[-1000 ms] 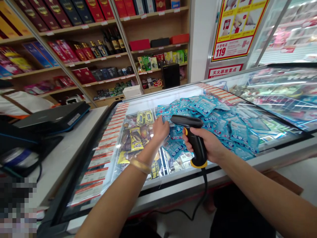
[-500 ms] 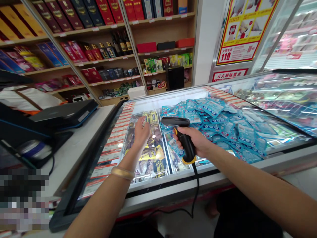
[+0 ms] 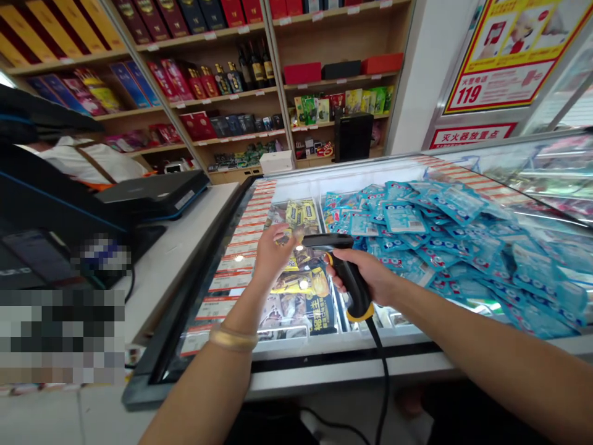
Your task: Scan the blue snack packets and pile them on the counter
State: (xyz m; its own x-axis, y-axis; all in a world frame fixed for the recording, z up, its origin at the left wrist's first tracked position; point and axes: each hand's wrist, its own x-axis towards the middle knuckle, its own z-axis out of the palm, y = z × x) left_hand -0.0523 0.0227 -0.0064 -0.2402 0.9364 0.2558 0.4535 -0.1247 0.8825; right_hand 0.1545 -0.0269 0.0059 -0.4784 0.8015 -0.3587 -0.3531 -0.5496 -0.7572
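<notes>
My right hand is wrapped around the handle of a black and yellow barcode scanner, whose head points left over the open freezer chest. My left hand, with a gold bangle on its wrist, hovers just in front of the scanner head. Its fingers are pinched on a small yellowish packet. Below it lie yellow and dark snack packets in the left compartment. A heap of blue packets fills the right compartment.
A strip of red and white price labels runs along the freezer's left edge. To the left a white counter carries a dark till device and a screen. A person in a white top is behind it. Shelves of boxes and bottles line the back wall.
My left hand moved from the blue packets to the yellow ones at left, then rose pinching a small packet. The scanner swung left to follow. My view shifted left.
</notes>
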